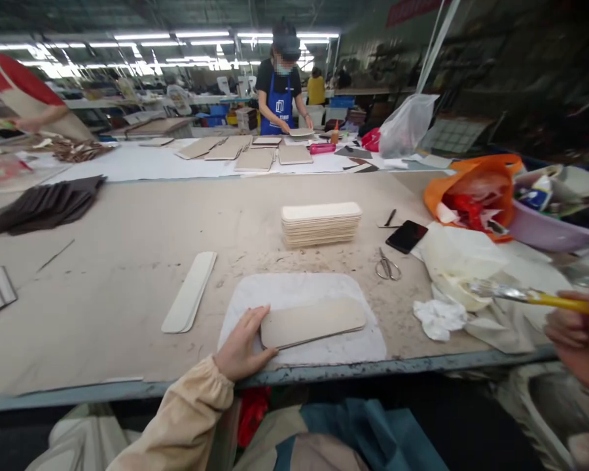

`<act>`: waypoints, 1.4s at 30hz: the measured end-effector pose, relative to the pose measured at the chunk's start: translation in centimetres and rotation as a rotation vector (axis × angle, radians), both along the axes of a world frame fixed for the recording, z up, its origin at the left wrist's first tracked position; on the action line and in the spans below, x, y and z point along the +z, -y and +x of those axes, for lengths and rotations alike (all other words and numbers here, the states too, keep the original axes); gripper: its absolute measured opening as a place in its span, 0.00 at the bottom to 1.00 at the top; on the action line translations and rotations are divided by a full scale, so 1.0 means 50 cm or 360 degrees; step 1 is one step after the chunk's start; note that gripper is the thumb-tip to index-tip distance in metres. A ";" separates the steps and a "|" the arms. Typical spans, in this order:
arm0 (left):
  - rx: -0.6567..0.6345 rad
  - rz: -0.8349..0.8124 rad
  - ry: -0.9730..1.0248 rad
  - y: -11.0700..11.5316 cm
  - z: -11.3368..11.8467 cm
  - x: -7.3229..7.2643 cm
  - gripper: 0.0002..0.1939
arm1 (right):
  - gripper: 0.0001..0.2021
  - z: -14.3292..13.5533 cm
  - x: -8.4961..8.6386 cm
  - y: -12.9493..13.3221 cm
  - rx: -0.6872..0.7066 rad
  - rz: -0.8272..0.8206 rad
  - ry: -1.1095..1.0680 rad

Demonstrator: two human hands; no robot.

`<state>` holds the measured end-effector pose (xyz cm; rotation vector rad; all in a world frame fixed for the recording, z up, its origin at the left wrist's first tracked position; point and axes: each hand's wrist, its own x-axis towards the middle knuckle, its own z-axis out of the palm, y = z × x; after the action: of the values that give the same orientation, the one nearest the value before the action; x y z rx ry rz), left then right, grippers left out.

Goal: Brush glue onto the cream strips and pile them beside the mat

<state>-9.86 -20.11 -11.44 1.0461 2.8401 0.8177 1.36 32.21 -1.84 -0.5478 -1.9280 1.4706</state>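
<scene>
My left hand (245, 343) rests at the left end of a long beige panel with rounded corners (317, 322), thumb along its near edge and fingers over the far side. The panel lies on a white rounded sheet (299, 288) near the table's front edge. Out to the right, my right hand (579, 340) is closed around the yellow handle of a paintbrush (559, 299). The brush's bristles are over a pale glue container (464, 288). Left of the sheet lie pale rounded strips (190, 294); behind it stands a stack of similar panels (321, 226).
Scissors (387, 267), a black phone (407, 236) and crumpled tissue (439, 318) lie to the right. Beyond are an orange bag (434, 190) and a lilac basin (544, 226). Dark sheets (44, 204) lie far left. A co-worker in a blue apron (276, 108) stands across the table.
</scene>
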 end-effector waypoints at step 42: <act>-0.0009 0.0117 -0.0072 0.003 -0.016 -0.027 0.41 | 0.17 -0.098 -0.128 0.399 0.0155 0.0433 0.0453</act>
<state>-10.64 -20.28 -12.81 1.0946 2.8627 0.9165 -3.54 12.27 -8.23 -0.5677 -2.3617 1.2089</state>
